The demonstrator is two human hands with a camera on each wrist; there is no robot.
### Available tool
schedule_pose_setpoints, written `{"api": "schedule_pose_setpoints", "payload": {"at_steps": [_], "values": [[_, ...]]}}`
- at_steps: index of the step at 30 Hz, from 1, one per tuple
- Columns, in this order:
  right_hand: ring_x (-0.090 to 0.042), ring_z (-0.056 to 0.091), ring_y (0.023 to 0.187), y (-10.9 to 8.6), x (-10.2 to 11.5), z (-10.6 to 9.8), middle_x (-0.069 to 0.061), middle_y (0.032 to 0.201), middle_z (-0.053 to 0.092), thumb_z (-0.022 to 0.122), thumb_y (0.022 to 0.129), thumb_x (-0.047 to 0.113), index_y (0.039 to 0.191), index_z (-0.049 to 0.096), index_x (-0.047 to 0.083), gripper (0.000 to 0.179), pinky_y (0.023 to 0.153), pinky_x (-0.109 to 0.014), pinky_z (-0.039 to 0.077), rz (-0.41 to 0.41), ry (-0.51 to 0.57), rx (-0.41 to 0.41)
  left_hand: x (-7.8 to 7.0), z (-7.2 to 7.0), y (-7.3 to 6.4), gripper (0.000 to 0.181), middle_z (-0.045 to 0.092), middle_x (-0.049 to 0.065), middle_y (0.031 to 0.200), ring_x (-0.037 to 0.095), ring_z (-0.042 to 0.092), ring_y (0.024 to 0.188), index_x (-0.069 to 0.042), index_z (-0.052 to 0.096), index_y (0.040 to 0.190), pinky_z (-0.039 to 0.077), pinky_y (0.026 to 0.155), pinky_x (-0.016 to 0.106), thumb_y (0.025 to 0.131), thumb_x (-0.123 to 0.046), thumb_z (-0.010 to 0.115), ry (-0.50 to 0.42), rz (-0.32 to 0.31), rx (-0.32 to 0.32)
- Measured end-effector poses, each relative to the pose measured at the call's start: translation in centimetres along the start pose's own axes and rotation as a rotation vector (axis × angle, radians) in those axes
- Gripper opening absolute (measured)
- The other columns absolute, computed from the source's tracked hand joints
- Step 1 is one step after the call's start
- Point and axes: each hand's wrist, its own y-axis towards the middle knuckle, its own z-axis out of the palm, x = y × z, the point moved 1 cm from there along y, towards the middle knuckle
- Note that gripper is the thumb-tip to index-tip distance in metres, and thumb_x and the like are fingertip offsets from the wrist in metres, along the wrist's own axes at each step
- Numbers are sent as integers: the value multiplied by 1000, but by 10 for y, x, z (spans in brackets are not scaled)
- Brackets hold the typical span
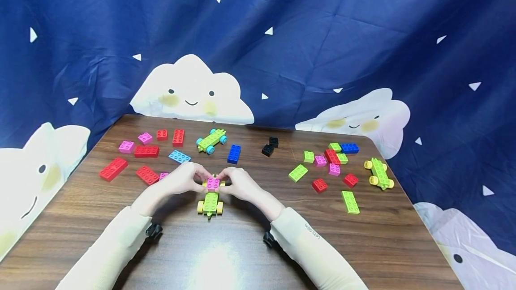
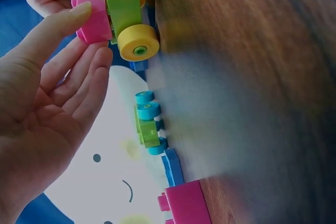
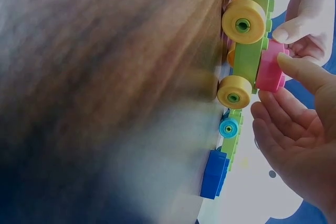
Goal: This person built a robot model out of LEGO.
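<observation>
A pink toy building brick (image 1: pixel 212 184) sits on the far end of a lime-green toy car base (image 1: pixel 210 203) with yellow wheels (image 3: pixel 244 21). My left hand (image 1: pixel 183 178) pinches the brick from the left, thumb (image 2: pixel 65 22) on its near face and fingers at the far side. From the right, my right hand (image 1: pixel 242 183) pinches the same brick between thumb and fingers. Both wrist views show the pink brick (image 3: pixel 270 66) right against the studded top of the base. The near half of the base has bare studs.
Behind the hands stand a green car base with blue wheels (image 1: pixel 212 140), a blue brick (image 1: pixel 234 154) and black bricks (image 1: pixel 268 150). Red bricks (image 1: pixel 113 169) and pink ones lie left, beside a light-blue plate (image 1: pixel 179 156). Mixed bricks and another yellow-wheeled base (image 1: pixel 379 173) are at right.
</observation>
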Motion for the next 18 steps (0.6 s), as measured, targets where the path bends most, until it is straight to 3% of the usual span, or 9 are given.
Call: {"api": "schedule_pose_setpoints", "payload": {"at_steps": [7, 18], "values": [[-18, 66, 99, 0, 0, 1, -8, 105, 72, 75, 85, 20, 107, 71, 5, 27, 87, -30, 52, 12, 4, -6, -3, 0, 3, 28, 75, 4, 89, 15, 67, 80, -4, 76, 98, 56, 73, 30, 73, -15, 82, 38, 50, 2], [-18, 66, 100, 2, 2, 0, -8, 105, 72, 76, 83, 18, 106, 71, 5, 27, 88, -31, 52, 23, -23, 10, -3, -3, 3, 29, 75, 2, 88, 10, 65, 79, -4, 76, 99, 54, 72, 27, 72, -14, 83, 37, 23, 28]]}}
